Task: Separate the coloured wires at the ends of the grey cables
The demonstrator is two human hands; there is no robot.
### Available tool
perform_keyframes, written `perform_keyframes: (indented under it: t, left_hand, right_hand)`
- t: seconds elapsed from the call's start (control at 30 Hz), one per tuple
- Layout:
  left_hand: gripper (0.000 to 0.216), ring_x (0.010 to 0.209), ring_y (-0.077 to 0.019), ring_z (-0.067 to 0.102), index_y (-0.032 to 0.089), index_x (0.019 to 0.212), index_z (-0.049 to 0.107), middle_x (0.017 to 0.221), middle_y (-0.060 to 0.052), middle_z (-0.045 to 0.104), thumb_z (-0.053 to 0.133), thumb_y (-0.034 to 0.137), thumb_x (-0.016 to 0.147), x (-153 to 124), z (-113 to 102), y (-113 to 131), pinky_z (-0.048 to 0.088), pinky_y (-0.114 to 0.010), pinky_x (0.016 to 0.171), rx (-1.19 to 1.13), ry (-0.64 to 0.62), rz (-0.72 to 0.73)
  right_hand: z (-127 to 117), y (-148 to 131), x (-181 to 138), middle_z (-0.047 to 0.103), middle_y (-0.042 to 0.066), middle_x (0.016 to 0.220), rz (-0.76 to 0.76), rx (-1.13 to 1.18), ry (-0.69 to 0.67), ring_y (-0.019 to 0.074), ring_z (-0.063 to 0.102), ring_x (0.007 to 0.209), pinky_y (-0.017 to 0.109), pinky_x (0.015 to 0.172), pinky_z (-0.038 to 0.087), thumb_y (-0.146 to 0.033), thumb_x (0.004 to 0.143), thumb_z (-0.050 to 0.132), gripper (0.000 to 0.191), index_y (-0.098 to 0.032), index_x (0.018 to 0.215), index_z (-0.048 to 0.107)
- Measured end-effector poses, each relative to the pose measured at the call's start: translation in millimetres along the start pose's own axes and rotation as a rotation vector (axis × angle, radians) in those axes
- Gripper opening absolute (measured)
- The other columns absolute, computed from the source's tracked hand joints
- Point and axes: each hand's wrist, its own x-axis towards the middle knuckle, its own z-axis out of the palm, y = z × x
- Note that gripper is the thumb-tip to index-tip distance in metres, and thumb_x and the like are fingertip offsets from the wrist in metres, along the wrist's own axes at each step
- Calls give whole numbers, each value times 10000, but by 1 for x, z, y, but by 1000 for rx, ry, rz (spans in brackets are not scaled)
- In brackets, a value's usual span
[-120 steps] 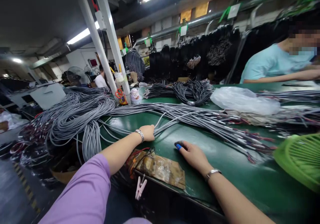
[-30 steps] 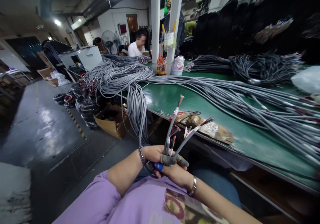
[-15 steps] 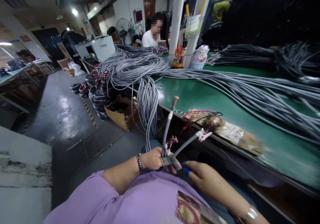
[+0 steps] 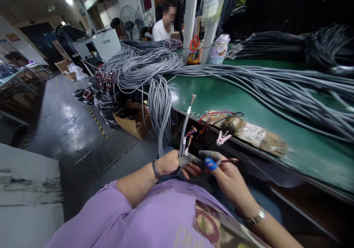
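Note:
My left hand (image 4: 173,163) is closed round a few grey cable ends (image 4: 184,130) that stick up from it, their stripped coloured wires fanned at the tips. My right hand (image 4: 225,174), with a blue finger guard on one fingertip, pinches the stripped end of one cable (image 4: 227,161) just right of the left hand. Both hands are low in front of my purple shirt, below the edge of the green table (image 4: 210,97).
A large heap of long grey cables (image 4: 249,82) crosses the table and hangs off its left end. A taped cardboard pad (image 4: 249,132) and a pink clothes peg (image 4: 222,138) sit at the table edge. Cardboard box (image 4: 132,121) on the floor. A person in white sits far back.
Four seconds ago both hands lay on the table by the cables. They have since come down to my lap with cable ends. In the last half second my right hand closed on one cable's tip.

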Motion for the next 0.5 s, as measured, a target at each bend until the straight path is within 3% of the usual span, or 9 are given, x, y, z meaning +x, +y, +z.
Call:
perform_keyframes:
  t: [0.13,0.3,0.5]
  left_hand:
    - [643,636,-177,642,75,906,677,802,-143,694,687,662,645,1,9,13,507,-243,475,167,-13,6]
    - [571,619,-170,627,85,859,670,772,-117,680,696,620,660,-1,10,9,501,-246,470,222,-45,-47]
    - [525,634,-164,631,103,786,650,768,-93,674,674,619,689,-7,1,4,508,-270,545,266,-109,-111]
  right_hand:
    - [13,5,4,663,49,741,-22,-38,-18,201,596,696,315,658,496,-505,748,652,385,-176,948,672]
    - [18,9,5,609,14,586,76,54,-116,149,526,499,283,496,447,-565,785,602,413,-169,880,671]
    - [22,14,6,597,2,573,66,92,-208,134,515,479,267,478,441,-543,789,622,379,-171,854,650]
